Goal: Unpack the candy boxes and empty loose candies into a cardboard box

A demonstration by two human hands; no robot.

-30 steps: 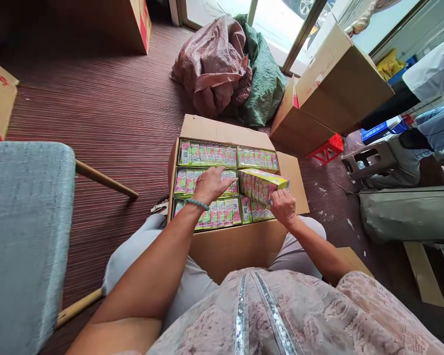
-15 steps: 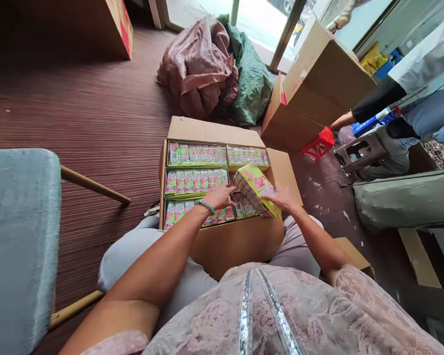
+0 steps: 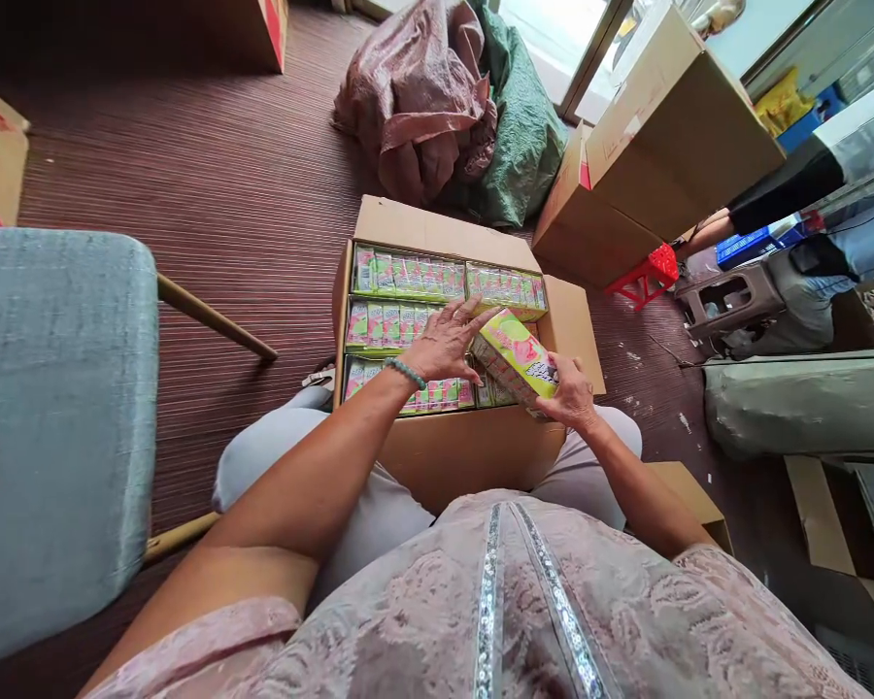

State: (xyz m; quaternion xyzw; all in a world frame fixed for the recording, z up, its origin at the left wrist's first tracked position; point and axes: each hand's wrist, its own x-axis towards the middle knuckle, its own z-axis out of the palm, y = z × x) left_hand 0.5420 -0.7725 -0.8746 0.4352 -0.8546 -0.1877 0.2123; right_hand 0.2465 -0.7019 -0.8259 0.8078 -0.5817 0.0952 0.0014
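Note:
An open cardboard carton [image 3: 466, 456] stands between my knees, filled with shrink-wrapped packs of small green-and-pink drink boxes [image 3: 408, 275]. One pack [image 3: 516, 353] is lifted out and tilted above the carton's right side. My right hand [image 3: 572, 392] grips its near end. My left hand [image 3: 448, 342], with a green bead bracelet on the wrist, holds its far left end with fingers spread over the packs below.
A grey padded chair [image 3: 50, 417] stands at my left. Pink and green sacks [image 3: 444, 107] lie beyond the carton. Stacked cardboard boxes [image 3: 662, 165] and a red stool [image 3: 645, 277] stand at the right, where another person's arm [image 3: 764, 199] reaches in.
My right hand lifted the pack out of the carton and tipped it over. My left hand moved from the packs in the middle row onto the pack's end.

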